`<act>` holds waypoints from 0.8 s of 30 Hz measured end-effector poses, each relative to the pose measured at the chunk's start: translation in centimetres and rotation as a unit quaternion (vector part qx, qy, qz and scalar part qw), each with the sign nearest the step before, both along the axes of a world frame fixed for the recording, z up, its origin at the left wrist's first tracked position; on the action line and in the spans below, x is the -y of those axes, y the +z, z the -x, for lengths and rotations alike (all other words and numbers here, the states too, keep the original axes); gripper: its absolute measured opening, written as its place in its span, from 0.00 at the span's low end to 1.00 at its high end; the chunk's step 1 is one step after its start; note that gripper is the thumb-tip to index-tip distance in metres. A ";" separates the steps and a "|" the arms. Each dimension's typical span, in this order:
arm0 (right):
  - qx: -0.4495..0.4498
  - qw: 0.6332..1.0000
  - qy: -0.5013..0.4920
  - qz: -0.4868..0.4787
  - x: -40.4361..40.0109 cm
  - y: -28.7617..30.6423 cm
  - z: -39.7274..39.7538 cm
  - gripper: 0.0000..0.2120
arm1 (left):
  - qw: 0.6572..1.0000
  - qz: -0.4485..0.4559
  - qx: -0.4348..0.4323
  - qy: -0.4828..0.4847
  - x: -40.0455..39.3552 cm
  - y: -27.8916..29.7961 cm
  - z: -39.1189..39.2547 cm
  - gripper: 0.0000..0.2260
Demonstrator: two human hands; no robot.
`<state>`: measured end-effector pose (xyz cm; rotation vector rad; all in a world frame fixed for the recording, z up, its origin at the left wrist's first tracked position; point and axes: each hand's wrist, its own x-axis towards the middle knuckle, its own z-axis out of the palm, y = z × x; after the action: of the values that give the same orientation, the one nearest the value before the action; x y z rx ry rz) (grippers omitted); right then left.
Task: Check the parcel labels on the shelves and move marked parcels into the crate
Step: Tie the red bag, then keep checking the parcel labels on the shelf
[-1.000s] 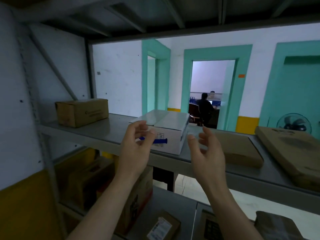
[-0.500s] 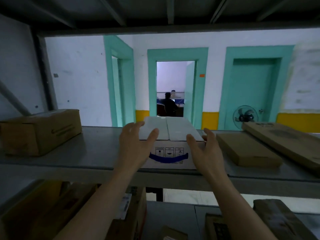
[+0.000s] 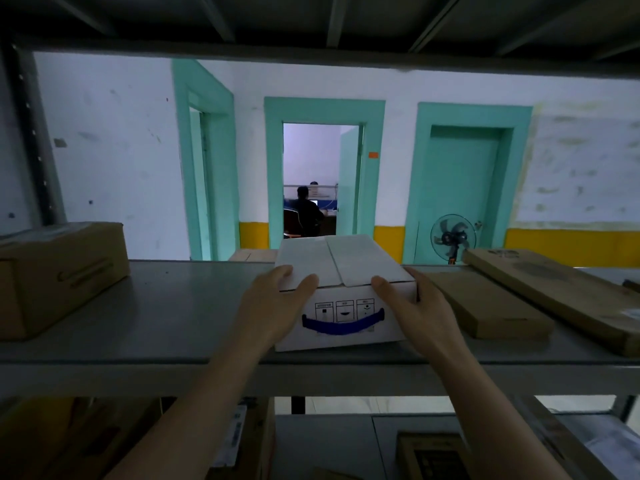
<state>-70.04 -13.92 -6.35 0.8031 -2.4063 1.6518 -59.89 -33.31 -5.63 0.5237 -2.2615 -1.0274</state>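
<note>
Both hands on the white box (image 3: 341,271) rn. It sits on the grey metal shelf (image 3: 180,306), right at the front edge, roughly mid-shelf. Left hand (image 3: 273,306) wraps the front left corner w/ the thumb up on the top flap and the palm against the left side. Right hand (image 3: 415,310) does the same on the front right corner, thumb on the front face near the top edge, fingers curled round the right side. So both are clamped on it, one per side. Can't tell if the box is lifted at all, looks like it's flat on the shelf.

Front of the box has a curved blue stripe (image 3: 343,325) and three small printed symbols above it, too small to read.

Other stuff on the same shelf: brown cardboard box (image 3: 59,275) well off to the left, a flat brown parcel (image 3: 485,306) just beside the right hand, and a longer flat one (image 3: 557,292) leaning over it further right. Behind the shelf there's a fan (image 3: 453,235) by a teal door, and a person seated (image 3: 306,213) thru the open doorway. More boxes on the shelf below, dark, hard to make out.
</note>
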 end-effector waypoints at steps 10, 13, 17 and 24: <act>-0.153 0.987 -0.009 -0.050 -1.0 7.0 -0.1 0.34 | 0.987 -0.119 0.029 -0.106 0.3 0.9 0.5 0.18; -0.185 0.980 -0.017 -0.074 -0.7 8.8 -0.4 0.35 | 0.985 -0.069 0.063 -0.143 0.0 1.9 0.1 0.17; -0.247 0.960 -0.031 -0.129 0.7 10.0 -0.8 0.31 | 0.986 -0.041 0.011 -0.161 -0.7 4.2 0.0 0.12; -0.260 0.965 -0.030 -0.033 2.5 9.4 -1.6 0.20 | 0.975 -0.098 -0.052 -0.194 -0.8 6.4 0.1 0.30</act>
<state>-68.44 -16.41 3.03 1.0117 -2.0940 1.1558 -59.95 -32.55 0.80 0.0969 -2.2289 -1.4449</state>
